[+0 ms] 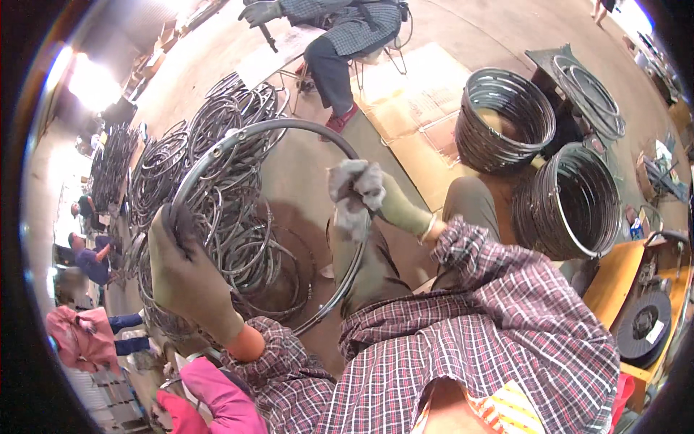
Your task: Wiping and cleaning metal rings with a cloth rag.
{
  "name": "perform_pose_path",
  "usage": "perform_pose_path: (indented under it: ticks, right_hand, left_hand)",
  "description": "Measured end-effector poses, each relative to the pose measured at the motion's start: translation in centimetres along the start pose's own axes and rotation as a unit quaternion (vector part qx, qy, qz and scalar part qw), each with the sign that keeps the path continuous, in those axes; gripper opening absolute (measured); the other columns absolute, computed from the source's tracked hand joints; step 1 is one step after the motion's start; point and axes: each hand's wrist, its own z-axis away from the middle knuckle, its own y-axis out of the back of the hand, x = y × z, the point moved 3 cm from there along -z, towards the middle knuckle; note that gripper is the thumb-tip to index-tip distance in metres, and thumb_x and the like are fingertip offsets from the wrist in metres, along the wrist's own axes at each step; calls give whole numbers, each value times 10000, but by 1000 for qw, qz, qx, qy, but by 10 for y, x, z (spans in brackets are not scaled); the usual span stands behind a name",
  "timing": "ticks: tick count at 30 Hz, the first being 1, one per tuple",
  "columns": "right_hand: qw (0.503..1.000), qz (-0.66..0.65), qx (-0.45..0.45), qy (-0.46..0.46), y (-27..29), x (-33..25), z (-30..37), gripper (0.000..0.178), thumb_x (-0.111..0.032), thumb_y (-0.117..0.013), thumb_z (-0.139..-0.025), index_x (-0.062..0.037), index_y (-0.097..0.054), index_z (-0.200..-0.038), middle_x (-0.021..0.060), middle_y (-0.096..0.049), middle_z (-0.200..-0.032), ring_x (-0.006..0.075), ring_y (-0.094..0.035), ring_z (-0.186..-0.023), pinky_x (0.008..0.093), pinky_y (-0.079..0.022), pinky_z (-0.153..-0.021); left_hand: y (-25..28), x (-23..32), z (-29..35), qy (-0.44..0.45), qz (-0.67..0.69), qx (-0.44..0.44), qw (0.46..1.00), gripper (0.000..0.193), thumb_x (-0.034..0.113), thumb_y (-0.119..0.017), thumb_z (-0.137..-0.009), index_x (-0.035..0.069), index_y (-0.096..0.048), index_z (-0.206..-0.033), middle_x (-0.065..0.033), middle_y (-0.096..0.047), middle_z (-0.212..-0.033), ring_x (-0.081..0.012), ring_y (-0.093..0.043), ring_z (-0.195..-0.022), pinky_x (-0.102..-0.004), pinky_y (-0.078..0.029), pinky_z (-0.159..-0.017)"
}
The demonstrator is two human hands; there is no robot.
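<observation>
A thin round wheel rim of dark metal stands in front of me, tilted, its lower part passing beside my knee. My left hand, in an olive-grey glove with darkened fingers, is closed around the rim's left side. On the rim's right side, my right hand, also gloved, is closed on a crumpled grey-white rag that wraps the rim. The right fingertips are partly hidden by the rag. Just beyond the left hand lies a large tangled heap of similar rims.
Two neat stacks of rims stand to my right by flat cardboard. A wooden box with a black spool is at the lower right. A seated person is ahead; someone in pink is close on my left.
</observation>
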Motion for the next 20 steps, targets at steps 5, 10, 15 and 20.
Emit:
perform_pose_path:
  ticks: [5, 10, 15, 20]
  right_hand:
    - [989, -116, 91, -7, -5, -77, -65, 404, -105, -671, -761, -57, -600, -1156, 135, -639, -999, 292, -633, -938, 370, -511, -816]
    - [854, 335, 119, 380, -37, -162, -60, 446, -198, -714, -729, -27, -590, -1122, 232, -597, -1196, 396, -589, -1078, 475, -483, -906]
    - [968, 123, 35, 216, 34, 40, 5, 207, -94, -594, -853, -26, -578, -1048, 54, -639, -965, 211, -628, -857, 325, -511, -745]
    - [994, -71, 80, 36, 29, 52, 6, 101, -129, -523, -940, -50, -578, -971, -2, -588, -890, 76, -577, -719, 193, -477, -603]
  left_hand:
    - [-1, 27, 3, 6, 51, -2, 999, 246, 231, -612, -953, 63, -664, -1125, -135, -696, -1045, -325, -690, -917, -393, -532, -764]
    - [25, 35, 3, 3, 93, 11, 996, 237, 205, -618, -938, 78, -681, -1129, -135, -704, -1018, -316, -699, -906, -385, -535, -763]
    - [-2, 33, 2, 1, 37, 11, 999, 223, 166, -615, -928, 93, -674, -1131, -123, -703, -1049, -318, -694, -921, -397, -529, -776]
    - [18, 17, 9, 51, 57, 34, 996, 214, 172, -637, -918, 67, -672, -1101, -109, -707, -1040, -311, -689, -942, -404, -526, -783]
